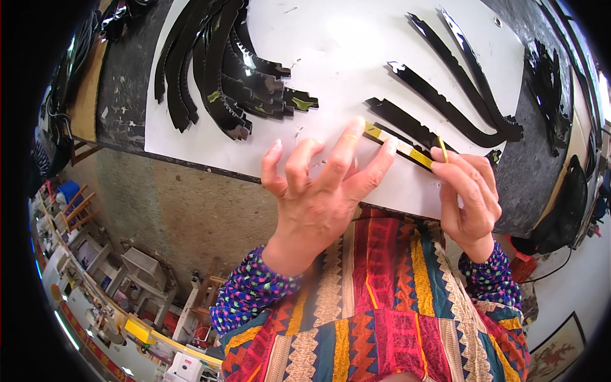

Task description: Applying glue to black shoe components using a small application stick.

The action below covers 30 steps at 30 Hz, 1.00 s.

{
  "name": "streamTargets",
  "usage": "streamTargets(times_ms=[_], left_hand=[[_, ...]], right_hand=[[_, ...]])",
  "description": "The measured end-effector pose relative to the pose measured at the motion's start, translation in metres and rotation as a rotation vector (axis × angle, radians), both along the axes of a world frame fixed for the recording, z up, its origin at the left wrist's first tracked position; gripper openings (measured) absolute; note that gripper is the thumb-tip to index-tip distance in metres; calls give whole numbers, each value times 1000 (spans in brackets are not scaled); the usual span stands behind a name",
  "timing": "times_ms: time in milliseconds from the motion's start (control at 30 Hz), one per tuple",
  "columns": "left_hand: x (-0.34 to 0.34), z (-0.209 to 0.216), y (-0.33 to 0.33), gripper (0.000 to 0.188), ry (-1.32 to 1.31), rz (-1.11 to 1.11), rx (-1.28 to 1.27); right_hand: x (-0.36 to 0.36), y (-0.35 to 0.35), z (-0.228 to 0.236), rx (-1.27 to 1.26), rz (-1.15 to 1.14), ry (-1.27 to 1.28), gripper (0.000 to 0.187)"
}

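Observation:
On a white sheet [324,51] near the table's front edge lies a black shaped strip with a narrow yellow tape-like strip [374,132] along it, paler in the middle. My left hand [318,181] has its fingers spread, with the index finger and thumb resting at the yellow strip. My right hand [471,194] is closed in a pinch at the near right end, where a thin yellow piece [442,148] sticks up from the fingertips. Just beyond are several black notched strips [439,102], fanned out toward the right. The fingers partly hide the strip being handled.
A heap of glossy black curved strips [219,70] covers the sheet's left side. More black pieces [547,95] lie at the table's right end. A dark table [124,89] carries the sheet. Beyond its left front stand wooden stools [79,207] and a cluttered bench [149,267].

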<state>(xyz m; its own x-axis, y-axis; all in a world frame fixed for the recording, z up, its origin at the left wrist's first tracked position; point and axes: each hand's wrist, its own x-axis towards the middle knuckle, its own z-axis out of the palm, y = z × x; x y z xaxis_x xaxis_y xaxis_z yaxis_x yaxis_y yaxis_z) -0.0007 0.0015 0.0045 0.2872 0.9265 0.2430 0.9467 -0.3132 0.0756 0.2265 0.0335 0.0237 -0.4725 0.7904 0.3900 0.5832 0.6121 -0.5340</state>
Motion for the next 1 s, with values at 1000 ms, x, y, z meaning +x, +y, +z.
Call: streamTargets(times_ms=[1000], left_hand=[[0, -5, -3, 39, -97, -3, 80]], right_hand=[[-53, 25, 5, -429, 16, 394, 10]])
